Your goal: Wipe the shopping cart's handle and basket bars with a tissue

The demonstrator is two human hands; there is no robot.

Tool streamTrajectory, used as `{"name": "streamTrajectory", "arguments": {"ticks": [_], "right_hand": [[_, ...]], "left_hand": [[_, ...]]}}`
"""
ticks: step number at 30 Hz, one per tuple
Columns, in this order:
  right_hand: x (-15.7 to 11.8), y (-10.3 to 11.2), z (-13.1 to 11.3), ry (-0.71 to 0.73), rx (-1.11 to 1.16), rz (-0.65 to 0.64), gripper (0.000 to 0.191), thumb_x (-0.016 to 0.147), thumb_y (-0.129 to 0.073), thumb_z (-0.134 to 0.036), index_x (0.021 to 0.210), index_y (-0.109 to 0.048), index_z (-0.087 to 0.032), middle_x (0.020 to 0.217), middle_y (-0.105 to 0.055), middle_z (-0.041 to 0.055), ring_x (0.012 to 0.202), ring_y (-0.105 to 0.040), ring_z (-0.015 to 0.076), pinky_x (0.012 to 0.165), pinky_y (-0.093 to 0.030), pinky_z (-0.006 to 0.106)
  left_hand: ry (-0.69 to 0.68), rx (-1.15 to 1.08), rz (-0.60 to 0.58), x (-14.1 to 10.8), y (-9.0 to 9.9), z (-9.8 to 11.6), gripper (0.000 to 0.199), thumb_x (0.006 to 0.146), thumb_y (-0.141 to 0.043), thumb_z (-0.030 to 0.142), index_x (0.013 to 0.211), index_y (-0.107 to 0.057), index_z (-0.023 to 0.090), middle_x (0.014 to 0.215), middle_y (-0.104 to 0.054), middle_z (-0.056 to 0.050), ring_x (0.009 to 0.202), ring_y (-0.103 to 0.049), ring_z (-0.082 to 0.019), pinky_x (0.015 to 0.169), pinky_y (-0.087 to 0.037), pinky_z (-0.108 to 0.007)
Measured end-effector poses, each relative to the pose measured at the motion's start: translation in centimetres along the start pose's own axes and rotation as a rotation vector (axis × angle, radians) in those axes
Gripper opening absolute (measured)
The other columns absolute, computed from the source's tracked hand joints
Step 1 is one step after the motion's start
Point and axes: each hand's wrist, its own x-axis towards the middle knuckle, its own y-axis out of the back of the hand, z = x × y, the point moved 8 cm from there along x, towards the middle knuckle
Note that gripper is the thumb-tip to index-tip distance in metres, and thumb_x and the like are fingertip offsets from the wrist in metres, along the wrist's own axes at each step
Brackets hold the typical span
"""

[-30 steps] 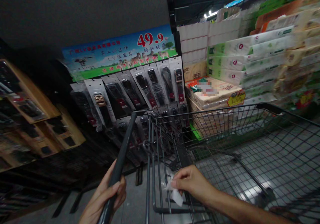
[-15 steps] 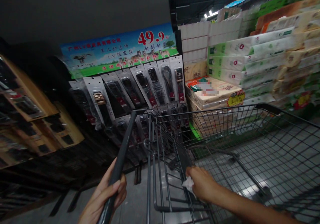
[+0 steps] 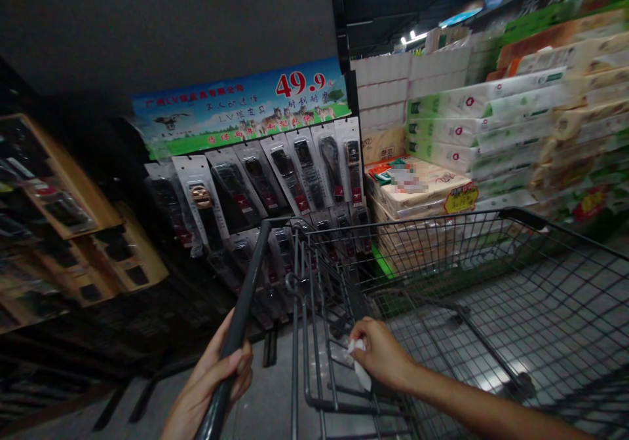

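Observation:
My left hand [image 3: 221, 378] is wrapped round the dark handle bar [image 3: 248, 289] of a shopping cart, low in the view. My right hand [image 3: 386, 355] is closed on a crumpled white tissue [image 3: 361, 365], whose lower end hangs below the fingers. That hand is over the folding seat part at the handle end of the cart, close to a dark flat panel [image 3: 356, 299]; whether the tissue touches it I cannot tell. The wire basket [image 3: 540, 296] of the cart extends to the right, and grey floor shows through its mesh.
Packaged belts [image 3: 302, 165] hang under a blue and green sign [image 3: 246, 109] reading 49.9. Wooden display boards [image 3: 59, 171] stand at the left. Stacked tissue packs [image 3: 442, 145] rise beyond the cart, with a yellow price tag [image 3: 460, 198] on one pile.
My right hand has moved slightly left and up with the tissue, and more of the tissue shows. My left hand keeps its grip on the bar. The view has shifted a little.

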Motion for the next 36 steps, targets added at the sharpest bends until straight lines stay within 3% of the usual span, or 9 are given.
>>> {"name": "streamTrajectory", "arguments": {"ticks": [3,5,8,11,21,27,31,33,36], "right_hand": [[0.0,0.3,-1.9,-0.034,0.206,0.008,0.018,0.061,-0.060,-0.004,0.073,-0.064,-0.015,0.075,-0.058,0.0001,0.064,-0.053,0.0120,0.057,-0.038,0.021],[-0.1,0.9,-4.1,0.032,0.315,0.019,0.016,0.063,-0.059,-0.006,0.075,-0.064,-0.016,0.079,-0.057,0.0005,0.062,-0.051,0.0105,0.053,-0.037,0.021],[-0.3,1.9,-7.2,0.218,0.351,0.034,0.019,0.067,-0.055,-0.004,0.079,-0.065,-0.017,0.084,-0.057,0.0018,0.071,-0.055,0.0119,0.060,-0.041,0.021],[-0.3,2.2,-8.0,0.343,0.321,0.018,0.023,0.067,-0.053,-0.001,0.080,-0.064,-0.017,0.087,-0.058,0.0025,0.081,-0.057,0.0133,0.068,-0.044,0.023],[0.3,0.9,-2.2,0.253,0.089,-0.077,0.030,0.060,-0.052,0.005,0.076,-0.065,-0.017,0.082,-0.057,0.0008,0.075,-0.056,0.0117,0.063,-0.041,0.020],[0.2,0.1,1.6,0.163,-0.062,-0.117,0.031,0.061,-0.053,0.004,0.080,-0.066,-0.015,0.089,-0.061,0.0052,0.087,-0.059,0.0157,0.074,-0.043,0.023],[0.2,-0.2,4.7,0.017,-0.256,-0.204,0.032,0.061,-0.052,0.005,0.082,-0.067,-0.013,0.095,-0.064,0.0102,0.093,-0.060,0.0201,0.078,-0.043,0.025],[0.5,0.4,6.1,-0.065,-0.331,-0.185,0.031,0.061,-0.051,0.006,0.082,-0.067,-0.011,0.096,-0.065,0.0127,0.094,-0.061,0.0219,0.077,-0.043,0.026],[1.4,1.7,7.2,-0.158,-0.310,-0.047,0.030,0.062,-0.051,0.006,0.082,-0.066,-0.011,0.095,-0.067,0.0129,0.094,-0.061,0.0215,0.077,-0.043,0.025]], "left_hand": [[-0.011,0.005,-0.007,0.1,0.0,0.0,0.073,0.078,-0.070,0.020,0.140,-0.032,0.027,0.061,-0.060,0.004,0.043,-0.045,-0.006,0.043,-0.035,-0.018],[-0.021,0.013,-0.007,0.2,-0.1,0.1,0.075,0.077,-0.071,0.021,0.140,-0.031,0.025,0.061,-0.060,0.004,0.042,-0.044,-0.006,0.042,-0.034,-0.018],[-0.036,0.031,-0.009,0.3,-0.3,0.3,0.081,0.075,-0.071,0.022,0.143,-0.025,0.023,0.057,-0.057,0.005,0.039,-0.043,-0.006,0.040,-0.031,-0.019],[-0.042,0.051,-0.011,0.3,-0.6,0.5,0.087,0.075,-0.070,0.020,0.145,-0.019,0.022,0.056,-0.056,0.005,0.038,-0.042,-0.007,0.039,-0.030,-0.020],[-0.040,0.070,0.009,-0.2,-0.9,0.9,0.075,0.075,-0.070,0.020,0.141,-0.034,0.024,0.058,-0.054,0.004,0.040,-0.042,-0.007,0.039,-0.033,-0.020],[-0.003,0.057,0.037,-0.5,-0.5,0.7,0.066,0.077,-0.067,0.012,0.136,-0.045,0.030,0.064,-0.056,0.003,0.045,-0.044,-0.007,0.045,-0.038,-0.020],[-0.005,0.121,0.023,-0.5,-0.4,0.9,0.062,0.081,-0.063,0.015,0.138,-0.043,0.030,0.061,-0.052,0.003,0.048,-0.042,-0.009,0.047,-0.041,-0.020],[-0.008,0.139,0.013,-0.5,-0.5,0.9,0.060,0.082,-0.060,0.016,0.138,-0.043,0.029,0.061,-0.052,0.003,0.050,-0.043,-0.010,0.048,-0.042,-0.021],[0.009,0.109,0.028,-0.6,-0.6,0.9,0.060,0.082,-0.060,0.015,0.138,-0.043,0.029,0.063,-0.053,0.003,0.050,-0.043,-0.010,0.048,-0.043,-0.020]]}}
